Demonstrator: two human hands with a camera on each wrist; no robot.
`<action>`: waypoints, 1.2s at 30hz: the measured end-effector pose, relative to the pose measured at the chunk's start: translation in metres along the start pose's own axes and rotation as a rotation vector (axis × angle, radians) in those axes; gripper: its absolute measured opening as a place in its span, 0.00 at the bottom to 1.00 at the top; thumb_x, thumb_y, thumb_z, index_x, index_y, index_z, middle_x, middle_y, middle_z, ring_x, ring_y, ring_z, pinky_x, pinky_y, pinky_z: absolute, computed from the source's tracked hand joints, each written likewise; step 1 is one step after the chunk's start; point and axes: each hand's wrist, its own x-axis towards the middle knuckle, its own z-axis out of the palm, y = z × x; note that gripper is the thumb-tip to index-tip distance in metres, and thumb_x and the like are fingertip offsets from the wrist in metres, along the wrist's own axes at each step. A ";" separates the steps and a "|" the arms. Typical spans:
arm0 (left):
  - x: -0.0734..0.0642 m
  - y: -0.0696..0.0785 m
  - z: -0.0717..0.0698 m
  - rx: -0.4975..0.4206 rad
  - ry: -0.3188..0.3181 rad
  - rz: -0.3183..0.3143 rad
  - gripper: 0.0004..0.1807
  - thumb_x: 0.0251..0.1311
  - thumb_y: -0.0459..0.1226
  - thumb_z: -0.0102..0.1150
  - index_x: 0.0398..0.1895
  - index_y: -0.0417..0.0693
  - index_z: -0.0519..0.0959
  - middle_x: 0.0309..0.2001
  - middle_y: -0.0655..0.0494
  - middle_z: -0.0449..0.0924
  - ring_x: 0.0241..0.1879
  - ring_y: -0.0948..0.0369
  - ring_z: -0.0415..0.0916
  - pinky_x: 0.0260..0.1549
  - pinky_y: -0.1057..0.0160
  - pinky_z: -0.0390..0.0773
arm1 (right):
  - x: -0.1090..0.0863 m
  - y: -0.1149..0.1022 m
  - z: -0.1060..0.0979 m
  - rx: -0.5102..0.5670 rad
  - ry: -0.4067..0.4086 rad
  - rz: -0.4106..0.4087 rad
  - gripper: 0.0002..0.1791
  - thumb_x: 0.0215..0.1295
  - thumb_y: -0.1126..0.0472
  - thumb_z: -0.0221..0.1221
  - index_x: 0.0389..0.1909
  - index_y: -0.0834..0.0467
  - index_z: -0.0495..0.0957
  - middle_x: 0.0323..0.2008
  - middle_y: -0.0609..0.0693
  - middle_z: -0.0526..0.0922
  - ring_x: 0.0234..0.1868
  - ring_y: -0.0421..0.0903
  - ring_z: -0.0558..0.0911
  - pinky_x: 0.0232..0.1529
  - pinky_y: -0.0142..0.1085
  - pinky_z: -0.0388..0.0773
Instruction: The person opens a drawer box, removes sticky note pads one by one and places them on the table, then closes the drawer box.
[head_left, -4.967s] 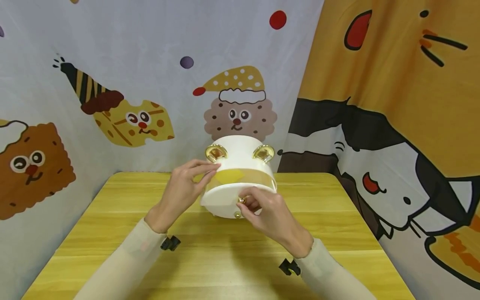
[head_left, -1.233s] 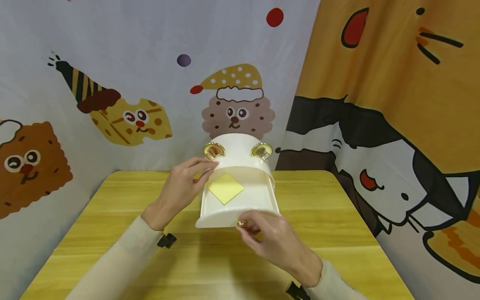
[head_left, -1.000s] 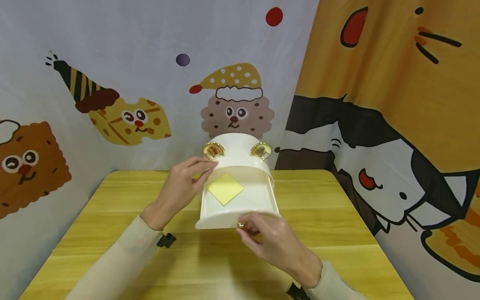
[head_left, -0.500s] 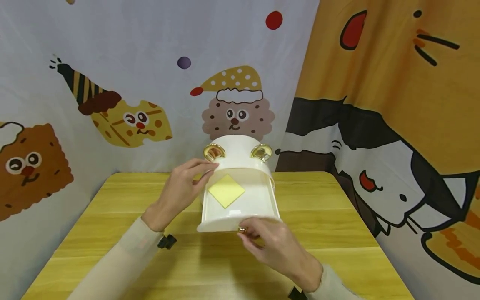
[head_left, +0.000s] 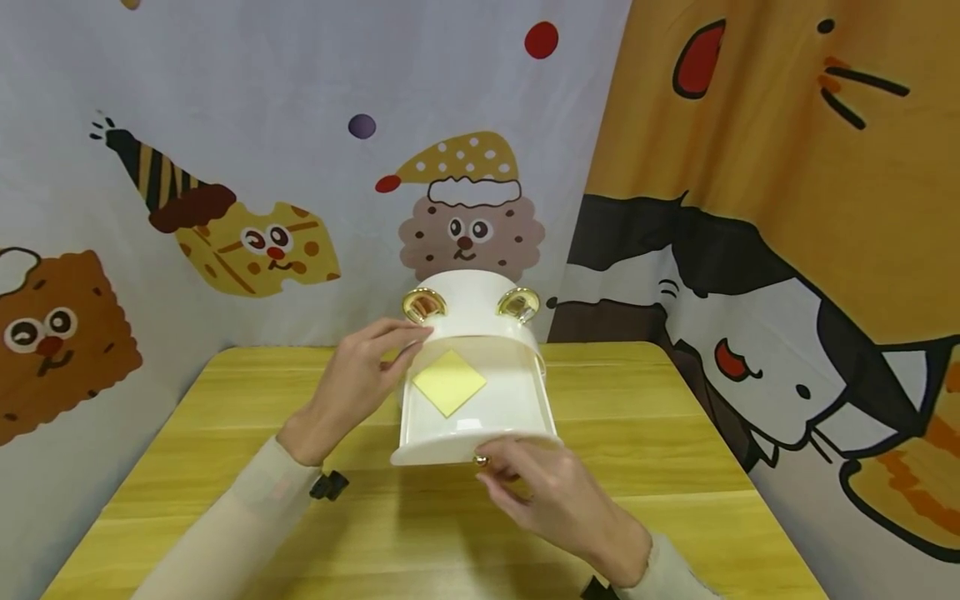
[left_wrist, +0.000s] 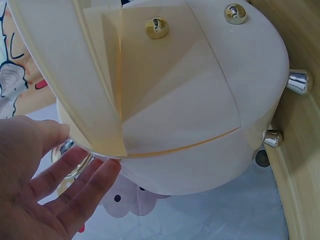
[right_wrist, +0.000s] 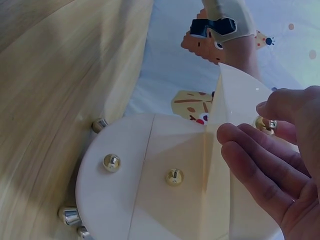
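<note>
A rounded white drawer box point(head_left: 474, 302) with two gold ears stands at the table's middle. Its top drawer point(head_left: 517, 400) is pulled well out, and a pad of yellow sticky notes point(head_left: 449, 383) lies inside towards the left. The right hand point(head_left: 562, 500) pinches the gold knob point(head_left: 481, 460) on that drawer's front between thumb and fingers. Against the box's left side, by the ear, the left hand point(head_left: 352, 383) rests its fingertips. Two lower drawer fronts with gold knobs point(left_wrist: 157, 27) are closed in the left wrist view.
Short metallic feet point(right_wrist: 70, 215) hold the box above the wooden table point(head_left: 285, 517). Close behind it hangs a printed cloth point(head_left: 300, 150), with a second orange cloth point(head_left: 750, 142) on the right. Each wrist wears a black clip point(head_left: 328, 485).
Compared with five seconds ago, the right hand has drawn the top drawer towards the person, bringing the yellow sticky notes into full view. Over the last second both hands stay nearly still.
</note>
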 end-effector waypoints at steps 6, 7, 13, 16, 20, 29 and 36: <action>-0.001 0.000 0.000 -0.011 -0.004 -0.003 0.16 0.75 0.28 0.77 0.62 0.45 0.95 0.57 0.45 0.95 0.51 0.49 0.96 0.35 0.61 0.95 | 0.000 -0.001 -0.004 -0.009 -0.021 0.004 0.22 0.64 0.69 0.81 0.57 0.59 0.87 0.43 0.45 0.96 0.39 0.35 0.95 0.47 0.20 0.89; -0.001 -0.001 0.000 -0.012 -0.005 -0.005 0.16 0.75 0.28 0.77 0.62 0.45 0.95 0.57 0.45 0.95 0.52 0.49 0.96 0.36 0.61 0.95 | 0.000 -0.001 -0.005 -0.009 -0.023 0.001 0.22 0.64 0.69 0.81 0.57 0.59 0.87 0.43 0.45 0.96 0.39 0.35 0.95 0.46 0.20 0.89; -0.003 -0.001 -0.002 -0.023 -0.020 -0.011 0.17 0.75 0.28 0.77 0.64 0.45 0.94 0.58 0.45 0.95 0.52 0.49 0.96 0.36 0.61 0.95 | 0.001 0.000 -0.008 -0.037 -0.038 -0.011 0.23 0.65 0.67 0.81 0.59 0.58 0.87 0.44 0.44 0.96 0.39 0.34 0.95 0.45 0.21 0.89; -0.004 0.000 -0.002 -0.035 -0.029 -0.012 0.19 0.74 0.27 0.78 0.65 0.44 0.94 0.58 0.46 0.94 0.51 0.49 0.96 0.37 0.62 0.95 | 0.001 -0.001 -0.010 -0.043 -0.046 -0.007 0.24 0.64 0.66 0.82 0.59 0.57 0.87 0.44 0.44 0.96 0.40 0.33 0.94 0.45 0.21 0.89; -0.005 0.001 -0.003 -0.052 -0.042 -0.020 0.20 0.73 0.26 0.78 0.66 0.44 0.93 0.59 0.46 0.94 0.53 0.49 0.96 0.38 0.63 0.95 | 0.001 -0.002 -0.013 -0.026 -0.050 -0.004 0.24 0.65 0.66 0.82 0.60 0.57 0.87 0.45 0.44 0.95 0.39 0.33 0.94 0.43 0.20 0.89; -0.006 -0.001 -0.003 -0.053 -0.048 -0.027 0.22 0.72 0.26 0.79 0.67 0.45 0.93 0.61 0.46 0.93 0.57 0.48 0.95 0.39 0.65 0.95 | 0.007 -0.002 -0.020 0.015 -0.067 -0.027 0.24 0.65 0.68 0.82 0.60 0.58 0.88 0.47 0.45 0.94 0.39 0.34 0.94 0.42 0.19 0.87; -0.007 -0.001 -0.002 -0.043 -0.050 -0.024 0.23 0.72 0.26 0.79 0.67 0.46 0.93 0.62 0.47 0.93 0.58 0.48 0.95 0.40 0.65 0.95 | 0.010 0.001 -0.027 0.035 -0.059 -0.047 0.12 0.87 0.57 0.65 0.61 0.59 0.88 0.47 0.46 0.96 0.38 0.32 0.94 0.42 0.18 0.87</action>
